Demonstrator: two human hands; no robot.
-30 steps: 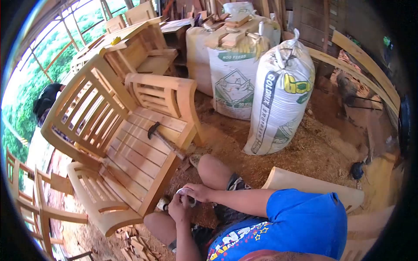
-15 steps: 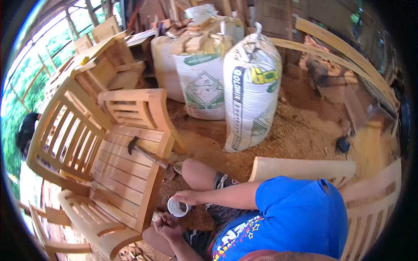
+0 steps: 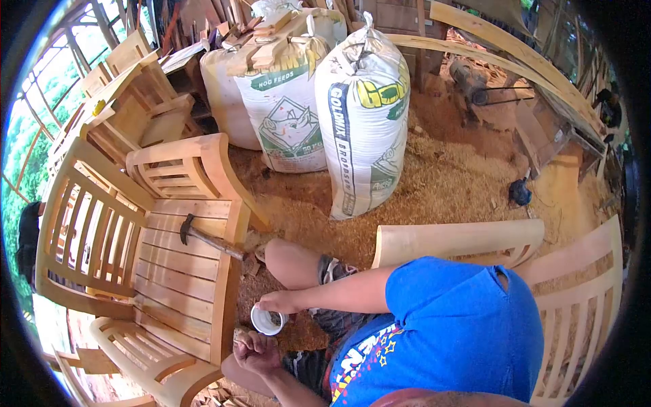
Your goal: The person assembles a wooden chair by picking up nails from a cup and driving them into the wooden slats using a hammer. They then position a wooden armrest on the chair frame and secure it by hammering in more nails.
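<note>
My right hand point(image 3: 277, 302) grips the rim of a small white plastic cup point(image 3: 268, 323), whose dark contents I cannot make out. Just below it, my left hand point(image 3: 256, 351) is closed with its fingers curled; anything inside them is too small to identify. Both hands are near my knees, beside the front edge of a wooden chair point(image 3: 178, 271) with a slatted back and seat. Across that seat lies a claw hammer point(image 3: 211, 239), its handle end reaching over the front edge.
Stuffed white feed sacks point(image 3: 366, 129) stand on the sawdust-covered ground point(image 3: 434, 183), with wood offcuts point(image 3: 271, 51) piled on top of some. More slatted wooden furniture point(image 3: 576, 285) is at the right. Long planks point(image 3: 502, 51) lean behind it. A dark bundle point(image 3: 520, 192) lies on the floor.
The whole view has shifted, so the chair, hammer and sacks appear farther left and higher. My right hand still holds the cup, and my left hand stays curled beside it.
</note>
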